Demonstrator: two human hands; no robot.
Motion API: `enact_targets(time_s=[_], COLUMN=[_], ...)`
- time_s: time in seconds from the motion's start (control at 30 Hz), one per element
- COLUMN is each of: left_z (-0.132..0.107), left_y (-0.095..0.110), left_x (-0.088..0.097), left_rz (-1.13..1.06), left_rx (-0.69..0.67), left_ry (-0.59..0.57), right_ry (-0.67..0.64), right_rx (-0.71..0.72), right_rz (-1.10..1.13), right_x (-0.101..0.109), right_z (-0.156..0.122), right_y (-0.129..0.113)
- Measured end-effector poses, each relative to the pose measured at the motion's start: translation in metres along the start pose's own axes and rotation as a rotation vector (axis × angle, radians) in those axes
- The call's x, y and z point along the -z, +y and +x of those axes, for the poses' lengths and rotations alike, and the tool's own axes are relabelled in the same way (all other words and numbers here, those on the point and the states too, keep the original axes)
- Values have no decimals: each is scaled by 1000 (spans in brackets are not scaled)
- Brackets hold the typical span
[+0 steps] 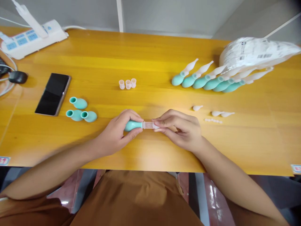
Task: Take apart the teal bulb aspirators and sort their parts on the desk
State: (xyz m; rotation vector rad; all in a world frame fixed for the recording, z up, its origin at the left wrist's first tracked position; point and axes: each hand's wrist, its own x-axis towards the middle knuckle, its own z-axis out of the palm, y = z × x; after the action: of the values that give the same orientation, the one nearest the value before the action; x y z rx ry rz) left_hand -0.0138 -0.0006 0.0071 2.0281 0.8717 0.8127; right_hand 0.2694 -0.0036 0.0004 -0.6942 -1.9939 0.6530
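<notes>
My left hand [124,130] wraps its thumb and fingers round a teal squeeze bulb [133,125], which lies level above the table's near part. A clear, short tube [148,125] sticks out of the bulb's mouth toward the right. At that tube's far end, my right hand [180,127] pinches a whitish nozzle tip [155,126], mostly covered by the fingers. Bulb, tube and tip are in one line; how firmly the tip sits on the tube I cannot tell.
Loose teal bulbs [88,116] stand at left beside a phone [53,94]. Three clear connectors [128,84] sit mid-table. Several bulbs with nozzles [201,82] lie in a row by a plastic bag [254,53]. White tips [217,113] and tiny white pieces [213,120] lie right. A power strip [35,39] is back left.
</notes>
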Motion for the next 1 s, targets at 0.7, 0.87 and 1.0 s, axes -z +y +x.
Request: enact_targets(time_s=[0.7, 0.87, 1.0], left_z=[0, -2, -3], left_y=[-2, -3, -2], left_x=[0, -3, -6], left_rz=[83, 115, 132], left_rx=[-105, -163, -191], left_ry=[-27, -21, 5], right_ry=[8, -13, -18], right_rx=[-80, -108, -125], right_rz=[80, 108, 105], right_x=[-6, -5, -8], right_z=[-3, -5, -7], right_y=[3, 4, 5])
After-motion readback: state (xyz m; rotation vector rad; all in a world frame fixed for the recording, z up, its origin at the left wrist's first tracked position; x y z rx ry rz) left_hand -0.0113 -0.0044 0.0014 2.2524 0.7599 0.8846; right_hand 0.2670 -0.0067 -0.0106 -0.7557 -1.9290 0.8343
